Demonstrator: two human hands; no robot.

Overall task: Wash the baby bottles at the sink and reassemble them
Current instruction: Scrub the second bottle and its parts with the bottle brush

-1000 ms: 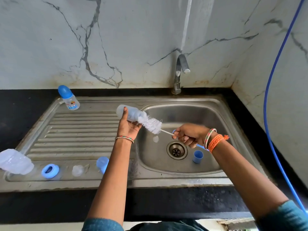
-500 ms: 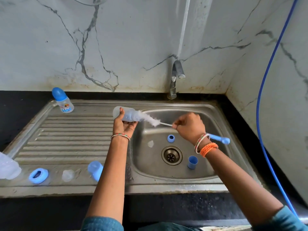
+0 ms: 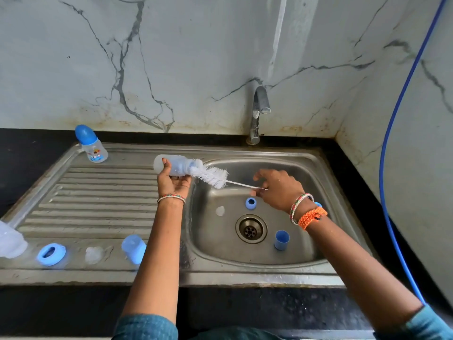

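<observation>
Where the black desk (image 3: 29, 153) meets a grey-veined marble wall (image 3: 196, 57), a stainless steel sink unit (image 3: 245, 273) is set into it, with a ribbed draining board (image 3: 98, 202) on the left and a rounded basin (image 3: 306, 251) on the right. A chrome tap (image 3: 258, 111) stands at the far edge behind the basin, and a blue hose (image 3: 392, 148) hangs down the right wall.

The left hand (image 3: 172, 181) grips a translucent bottle body (image 3: 174, 165), held on its side over the seam between board and basin. A white bristle brush (image 3: 210, 176) sticks out of the bottle's mouth, its thin wire stem running right to the right hand (image 3: 278, 190), whose fingers (image 3: 256, 192) pinch the stem, the others loosely spread.

On the basin floor lie a blue ring (image 3: 251, 203), a clear teat (image 3: 220, 211) and a small blue cap (image 3: 282, 239), all near the round drain (image 3: 251, 228). Along the near flat strip of the board sit a blue collar (image 3: 51, 253), another clear teat (image 3: 94, 254) and a pale blue cap (image 3: 133, 247) partly behind the left forearm. A second clear bottle body (image 3: 11, 241) lies at the left edge. An assembled bottle (image 3: 92, 144) with a blue dome cap stands upright at the far left corner. The middle of the ribbed board lies bare.
</observation>
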